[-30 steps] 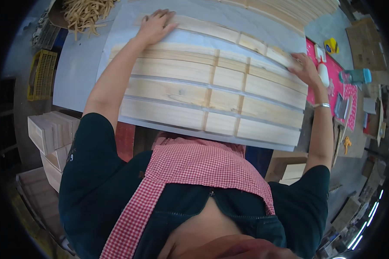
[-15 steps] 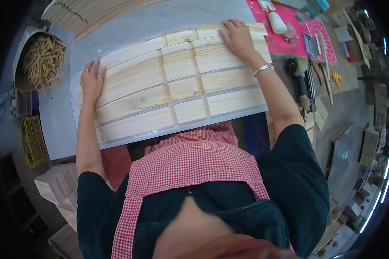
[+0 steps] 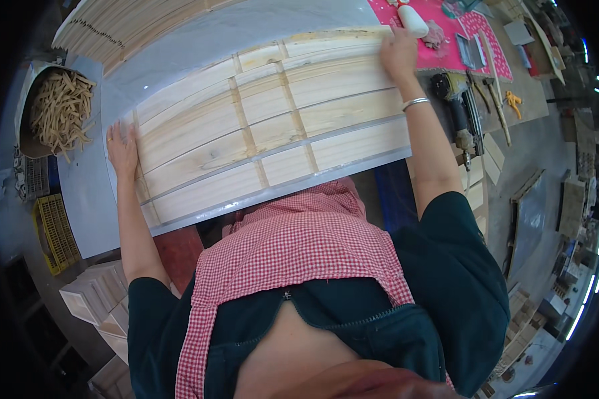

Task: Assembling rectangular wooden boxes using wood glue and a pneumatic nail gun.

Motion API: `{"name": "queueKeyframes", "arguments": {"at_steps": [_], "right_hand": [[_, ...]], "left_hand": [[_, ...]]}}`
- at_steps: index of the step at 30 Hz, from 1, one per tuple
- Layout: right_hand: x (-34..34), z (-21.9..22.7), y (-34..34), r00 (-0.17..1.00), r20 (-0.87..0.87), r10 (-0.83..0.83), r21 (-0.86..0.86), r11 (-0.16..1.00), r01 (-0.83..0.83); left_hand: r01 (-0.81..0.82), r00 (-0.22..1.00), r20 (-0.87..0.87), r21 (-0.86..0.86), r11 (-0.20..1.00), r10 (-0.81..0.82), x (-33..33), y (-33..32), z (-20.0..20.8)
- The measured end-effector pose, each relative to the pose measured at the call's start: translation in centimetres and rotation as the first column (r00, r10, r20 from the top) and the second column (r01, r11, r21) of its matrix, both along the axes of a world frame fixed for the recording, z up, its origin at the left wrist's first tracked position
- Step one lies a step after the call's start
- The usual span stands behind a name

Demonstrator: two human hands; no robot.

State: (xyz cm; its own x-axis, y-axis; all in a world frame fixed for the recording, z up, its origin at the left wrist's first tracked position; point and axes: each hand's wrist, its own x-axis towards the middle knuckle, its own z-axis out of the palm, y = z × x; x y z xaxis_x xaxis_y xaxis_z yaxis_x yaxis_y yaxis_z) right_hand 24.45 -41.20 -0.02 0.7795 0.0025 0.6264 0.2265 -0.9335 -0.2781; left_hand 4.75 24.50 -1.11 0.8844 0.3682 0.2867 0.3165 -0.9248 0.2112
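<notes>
Several pale wooden boards [image 3: 199,156] lie side by side on the grey table [image 3: 180,56], with crosswise grooves running over them in rough lines. My left hand [image 3: 122,147] rests at their left ends, fingers stretched and a little apart, a ring on one finger. At the right ends of the far boards is my right hand [image 3: 400,56]. It is blurred, so its finger shape is unclear. A silver bangle circles that wrist. Thin grey gaps separate the nearer boards.
A bin of thin wood strips [image 3: 63,110] stands at the left. Stacked slats [image 3: 106,30] lie at the far left. A white bottle [image 3: 412,21] sits on pink cloth [image 3: 446,50]. Right of the boards are a nail gun [image 3: 460,113] and orange-handled pliers [image 3: 513,101].
My right hand has moved from the top of the far boards to their right ends. My left hand stays by the left ends. The farthest board's grooves line up more closely with the others.
</notes>
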Motion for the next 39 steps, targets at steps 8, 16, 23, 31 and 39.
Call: {"name": "queueKeyframes", "arguments": {"at_steps": [8,16,23,31,39], "right_hand": [[-1.1,-0.8,-2.2,0.964,-0.223,-0.148,0.075,0.983,0.168],[-1.8,-1.0,-1.0,0.969,-0.202,-0.144,0.084,0.983,0.163],[-1.8,-1.2,-1.7,0.983,-0.149,-0.105,0.083,0.989,0.119],[-7.9,-0.8,-6.2,0.990,-0.130,-0.050,0.151,0.986,0.069],[-14.6,0.3,-5.4,0.939,-0.321,-0.126,0.132,0.976,0.176]], "left_hand": [[-0.029,1.000,0.007,-0.096,0.995,0.030,-1.7,-0.2,-0.4],[-0.124,0.992,-0.019,-0.040,0.991,0.123,-2.0,0.0,-0.2],[-0.138,0.990,-0.047,-0.034,0.990,0.136,-1.6,0.7,-0.1],[-0.111,0.993,0.018,-0.065,0.992,0.113,-8.3,-0.6,0.2],[0.008,0.993,-0.114,-0.168,0.986,-0.027,-16.9,-4.2,1.9]]}}
